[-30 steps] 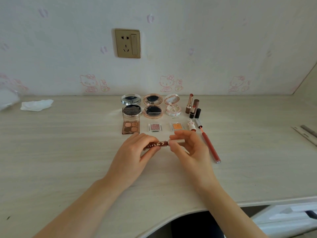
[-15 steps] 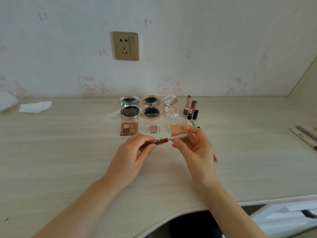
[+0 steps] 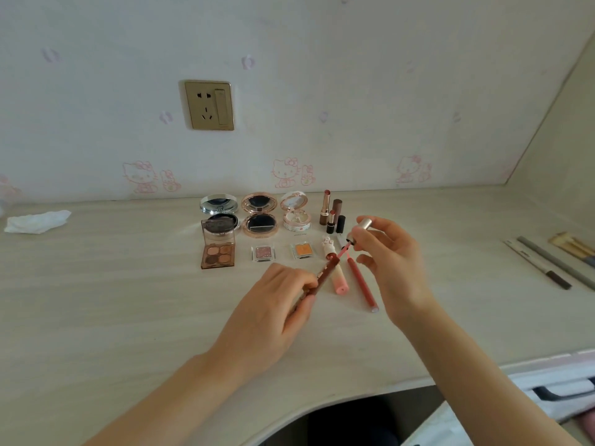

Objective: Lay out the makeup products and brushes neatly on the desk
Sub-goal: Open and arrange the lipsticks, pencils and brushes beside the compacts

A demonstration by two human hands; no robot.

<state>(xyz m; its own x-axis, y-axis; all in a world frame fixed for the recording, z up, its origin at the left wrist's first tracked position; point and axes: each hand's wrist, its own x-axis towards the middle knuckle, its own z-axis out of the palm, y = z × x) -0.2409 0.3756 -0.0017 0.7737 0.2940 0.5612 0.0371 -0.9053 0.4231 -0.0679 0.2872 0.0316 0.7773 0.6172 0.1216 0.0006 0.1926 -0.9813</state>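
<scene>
The left hand [image 3: 273, 304] has its grip curled round a brown lip gloss tube [image 3: 326, 273], tilted above the tabletop [image 3: 128, 317]. Up and right of that grip, the right hand [image 3: 391, 255] pinches the cap [image 3: 360, 231], its pink wand [image 3: 344, 252] just out of the tube's mouth.

No legible text, brand, or number appears on any item. Small print marks on the white compact [image 3: 296, 217] and on the eyeshadow palette [image 3: 218, 244] lid are too blurred to read.
</scene>
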